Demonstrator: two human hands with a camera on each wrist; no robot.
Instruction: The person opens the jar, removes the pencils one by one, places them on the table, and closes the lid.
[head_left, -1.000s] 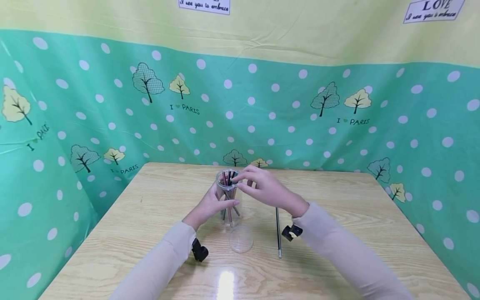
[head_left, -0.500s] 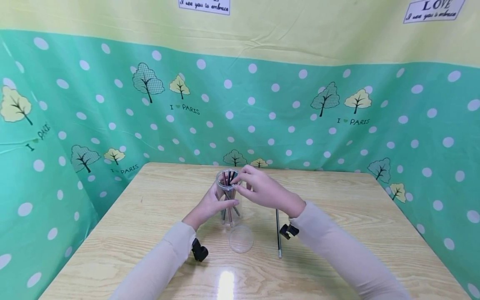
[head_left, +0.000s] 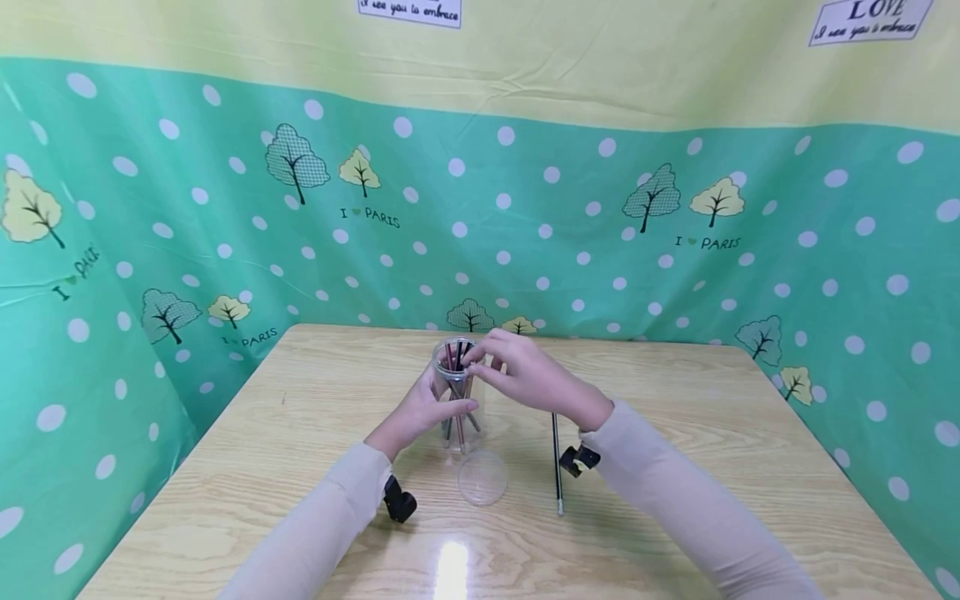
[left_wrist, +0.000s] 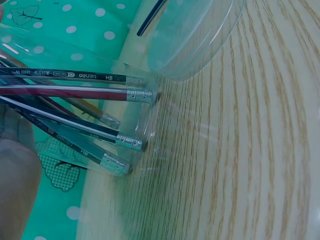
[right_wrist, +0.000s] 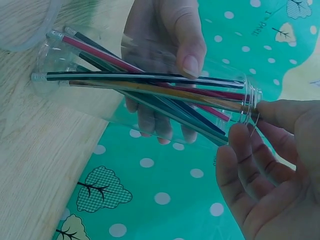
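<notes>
A clear jar (head_left: 443,435) stands on the table with several pencils (right_wrist: 150,77) leaning inside, dark, red and one orange-brown. My left hand (head_left: 411,415) grips the jar's side, thumb in front and fingers behind. Above the mouth, my right hand (head_left: 531,375) reaches in from the right. Its thumb and forefinger pinch at the end of the orange-brown pencil (right_wrist: 200,96) by the rim; the fingertips are partly hidden. In the left wrist view the pencils' metal eraser ends (left_wrist: 139,95) point down to the jar's bottom.
A round clear lid (head_left: 482,478) lies on the table just in front of the jar. One dark pencil (head_left: 557,471) lies to its right, partly under the right forearm. A green dotted curtain (head_left: 570,250) hangs behind the wooden table (head_left: 315,375).
My right hand shifts only slightly at the jar's mouth, its fingers moving a little. The left hand, jar, lid and loose pencil stay where they were.
</notes>
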